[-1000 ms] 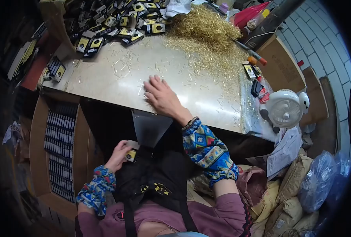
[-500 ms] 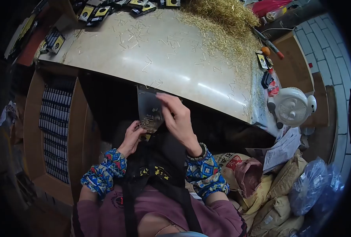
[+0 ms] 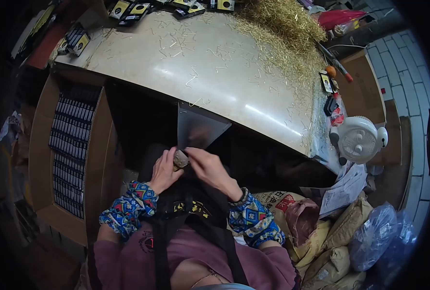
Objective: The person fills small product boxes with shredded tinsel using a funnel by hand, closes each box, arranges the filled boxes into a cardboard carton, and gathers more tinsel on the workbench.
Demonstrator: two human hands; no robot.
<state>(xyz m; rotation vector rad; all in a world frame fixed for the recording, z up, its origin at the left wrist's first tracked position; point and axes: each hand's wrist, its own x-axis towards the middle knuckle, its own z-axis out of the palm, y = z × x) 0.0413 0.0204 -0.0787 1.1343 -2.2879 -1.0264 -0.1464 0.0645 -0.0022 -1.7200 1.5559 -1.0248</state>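
My left hand [image 3: 163, 170] is closed round a small box [image 3: 180, 159] in front of my lap, below the table edge. Right beside it, my right hand [image 3: 209, 169] has its fingers bent and pressed together near the box's end; whatever lies between them is too small to make out. Behind both hands a grey chute [image 3: 195, 126] hangs from the table edge. Thin gold pins [image 3: 176, 41] lie scattered over the pale tabletop [image 3: 142, 67], with a large heap of them [image 3: 287, 24] at the back right.
A carton [image 3: 40, 159] holding rows of small dark boxes [image 3: 72, 125] stands at the left. More black and yellow boxes [image 3: 135, 12] lie at the table's back. A white fan [image 3: 357, 140], papers [image 3: 340, 193], sacks [image 3: 338, 266] and blue plastic bags [image 3: 377, 237] are at the right.
My right hand has come off the tabletop, down past the chute to the box. My left hand has moved slightly right and up with the box. The view has shifted lower.
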